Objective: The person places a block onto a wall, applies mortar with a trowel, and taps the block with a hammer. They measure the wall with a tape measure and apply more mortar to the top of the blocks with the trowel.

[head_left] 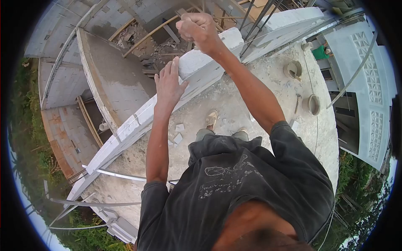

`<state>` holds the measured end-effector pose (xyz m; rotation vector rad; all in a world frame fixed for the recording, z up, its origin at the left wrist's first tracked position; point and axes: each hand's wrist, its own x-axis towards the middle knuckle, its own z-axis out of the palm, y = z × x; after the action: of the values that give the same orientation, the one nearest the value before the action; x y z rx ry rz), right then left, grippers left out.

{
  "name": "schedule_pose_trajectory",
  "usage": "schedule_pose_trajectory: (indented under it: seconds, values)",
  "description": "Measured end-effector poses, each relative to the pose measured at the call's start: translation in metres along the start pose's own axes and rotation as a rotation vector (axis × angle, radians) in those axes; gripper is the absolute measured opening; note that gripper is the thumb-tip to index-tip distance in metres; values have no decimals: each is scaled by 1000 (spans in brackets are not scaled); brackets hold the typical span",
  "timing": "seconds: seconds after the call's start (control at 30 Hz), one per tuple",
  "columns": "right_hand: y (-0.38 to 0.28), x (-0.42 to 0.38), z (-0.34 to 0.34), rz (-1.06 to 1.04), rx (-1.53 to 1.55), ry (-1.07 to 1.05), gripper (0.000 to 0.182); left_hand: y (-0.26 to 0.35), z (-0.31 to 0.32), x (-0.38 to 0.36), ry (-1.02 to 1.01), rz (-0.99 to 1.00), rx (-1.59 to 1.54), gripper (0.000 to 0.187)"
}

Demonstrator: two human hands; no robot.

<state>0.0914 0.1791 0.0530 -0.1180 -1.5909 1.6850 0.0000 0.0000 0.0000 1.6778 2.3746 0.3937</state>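
Observation:
My left hand [168, 83] rests on the top of the white block wall [125, 127], fingers stretched forward beside the end of a raised white block [194, 62]. My right hand [199, 31] is held above that block, closed in a fist. Whatever the right fingers grip, if anything, is hidden by the hand. The raised block sits along the wall line, and a thin string [253, 39] runs close to its far end.
Below the wall's far side lie rubble [130, 35] and bamboo poles [150, 35]. On the concrete slab [268, 134] are two buckets [292, 70] [313, 104], a hammer-like tool [297, 103] and block scraps [178, 138]. Steel bars [261, 19] rise beside the wall. A person in green [320, 52] is at right.

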Motion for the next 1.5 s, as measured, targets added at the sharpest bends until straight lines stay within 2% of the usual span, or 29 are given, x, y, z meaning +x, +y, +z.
schedule_pose_trajectory:
  seconds: [0.07,0.13,0.17,0.23,0.33,0.37,0.4,0.5,0.57,0.6,0.63,0.67,0.7,0.73,0.77,0.8,0.87,0.97,1.03,1.1,1.2,1.27,1.33,1.37,1.4,1.43,1.47,1.5]
  values:
    - [36,-24,3,29,-222,53,40,1,-3,-4,-11,-23,26,89]
    - [29,-20,1,-21,-377,16,40,5,2,14,48,0,-20,89]
    - [30,-21,4,-59,-310,10,40,2,2,9,37,7,-21,90]
    - [-15,-5,18,-107,-183,5,43,5,-2,2,1,-12,-2,90]
    - [-41,7,8,-191,-192,4,42,4,-3,2,-1,-2,6,89]
    - [-42,26,-23,-154,-192,-353,23,4,-4,3,5,5,3,89]
    - [-62,57,-49,-112,-192,-710,22,3,-3,5,33,19,-6,89]
    - [-65,32,-42,-142,-220,-494,19,1,1,5,69,45,-36,89]
    - [-57,14,11,-237,-101,38,42,3,3,8,51,30,-60,89]
    - [-43,8,10,-188,-111,9,40,5,2,8,35,24,-51,88]
    - [-23,-3,10,-113,-244,51,39,7,0,8,19,20,-42,87]
    - [29,-19,4,14,-271,74,40,9,-4,7,7,17,-31,86]
    - [64,-35,-1,-25,-544,54,41,6,-3,6,-1,27,1,86]
    - [51,-35,11,1,-338,112,40,0,1,5,-2,28,34,85]
    - [38,-28,13,-46,-342,66,40,-1,8,9,4,21,58,85]
    - [24,-32,26,-63,-320,48,39,3,1,10,-79,1,48,81]
    - [0,-21,34,-145,-294,15,38,8,-1,14,-64,12,51,78]
    - [44,-35,15,57,-337,120,34,10,0,6,-10,32,49,76]
    - [50,-30,10,20,-363,112,34,12,-2,18,10,33,53,76]
    - [46,-49,22,16,-409,115,34,11,-3,9,-100,-2,76,79]
    - [-9,-76,30,-67,-348,78,35,2,7,6,-57,39,68,86]
    - [-28,-121,21,95,-280,121,34,21,-8,3,-24,55,44,91]
    - [-11,-188,4,253,-267,222,30,27,-16,4,33,78,96,94]
    - [0,-232,-6,441,-350,282,25,32,-18,2,55,93,120,95]
    - [32,-293,-23,571,-535,332,24,44,-25,-4,120,143,87,92]
    - [51,-362,-35,752,-825,349,29,51,-26,-16,86,305,33,90]
    - [75,-507,-39,1146,-961,427,39,63,-23,-26,43,488,-27,88]
    - [79,-585,-27,1235,-1017,498,42,69,-22,-42,14,634,-87,86]
